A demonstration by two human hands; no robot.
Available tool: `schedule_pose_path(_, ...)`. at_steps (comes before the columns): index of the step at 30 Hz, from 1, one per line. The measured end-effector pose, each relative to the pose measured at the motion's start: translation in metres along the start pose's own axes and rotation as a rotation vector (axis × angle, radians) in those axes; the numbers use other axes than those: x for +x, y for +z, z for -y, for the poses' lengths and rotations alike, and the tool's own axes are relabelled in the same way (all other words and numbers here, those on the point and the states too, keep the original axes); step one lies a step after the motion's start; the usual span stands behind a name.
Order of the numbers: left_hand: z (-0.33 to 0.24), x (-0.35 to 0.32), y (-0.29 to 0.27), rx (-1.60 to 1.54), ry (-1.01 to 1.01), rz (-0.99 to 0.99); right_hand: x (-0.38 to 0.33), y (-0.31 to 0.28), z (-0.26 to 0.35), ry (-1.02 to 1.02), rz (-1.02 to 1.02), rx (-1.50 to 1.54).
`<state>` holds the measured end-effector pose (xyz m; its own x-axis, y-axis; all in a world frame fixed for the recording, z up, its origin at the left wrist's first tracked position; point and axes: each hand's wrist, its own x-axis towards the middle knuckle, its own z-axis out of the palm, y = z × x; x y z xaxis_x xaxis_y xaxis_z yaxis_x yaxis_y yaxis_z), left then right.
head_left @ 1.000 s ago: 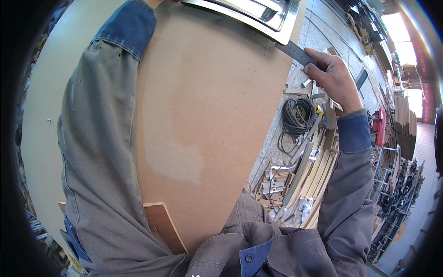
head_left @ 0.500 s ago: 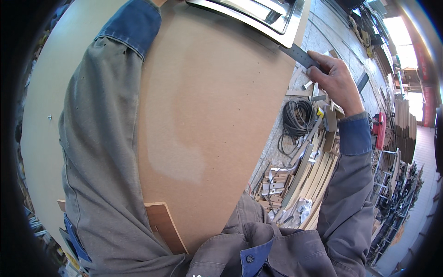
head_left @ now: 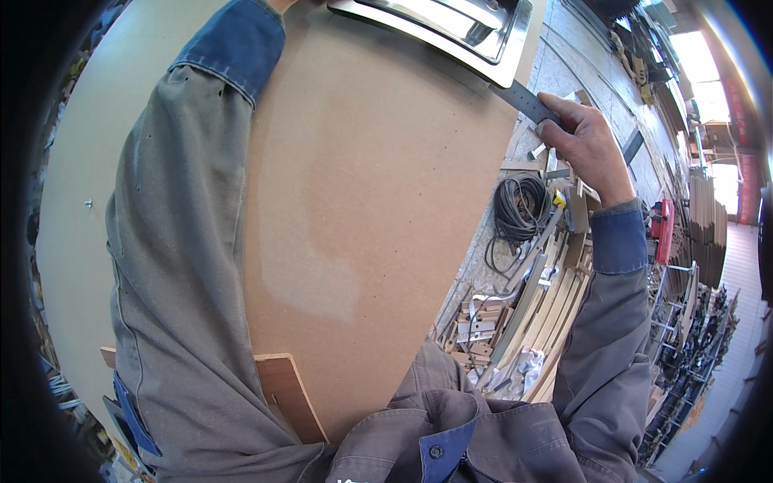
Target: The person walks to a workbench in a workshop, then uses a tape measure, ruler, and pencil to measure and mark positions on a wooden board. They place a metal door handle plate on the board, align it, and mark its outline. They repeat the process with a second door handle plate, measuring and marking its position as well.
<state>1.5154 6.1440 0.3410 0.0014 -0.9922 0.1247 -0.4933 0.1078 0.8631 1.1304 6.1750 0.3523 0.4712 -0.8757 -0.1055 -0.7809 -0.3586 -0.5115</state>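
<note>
At the board's far right corner: the right hand [head_left: 586,145] is closed around a flat dark metal ruler [head_left: 525,101], thumb and fingers pinching its near end.
Ruler's look: a thin grey steel strip with fine markings, too small to make out; it slants up and left from the hand, and its far end meets the corner of the steel sink [head_left: 451,28].
Ruler's place: over the right edge of the brown fibreboard panel [head_left: 378,217], just beside the sink's rim.
Left hand: out of view past the top edge; only the grey sleeve with a blue cuff [head_left: 235,44] shows, lying along the panel, so its grip cannot be told.
Sink: shiny stainless steel, resting on the panel's far end and cut off by the top of the view; its basin contents cannot be seen.
Floor to the right: a coil of black cable [head_left: 519,209] and a heap of timber offcuts [head_left: 531,314] well below the hand.
</note>
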Motion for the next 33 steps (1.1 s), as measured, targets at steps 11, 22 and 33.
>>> schedule_pose_path(11, 0.012, 0.010, 0.000, 0.004, 0.048, 0.005, 0.001, 0.002, -0.003, 0.012, -0.009, 0.004)
schedule_pose_path(22, 0.014, 0.010, 0.000, 0.105, 0.120, -0.023, 0.002, 0.002, 0.000, 0.004, -0.029, 0.017)
schedule_pose_path(33, 0.014, 0.005, -0.004, 0.006, 0.084, 0.028, 0.000, 0.004, 0.003, 0.095, -0.029, 0.043)
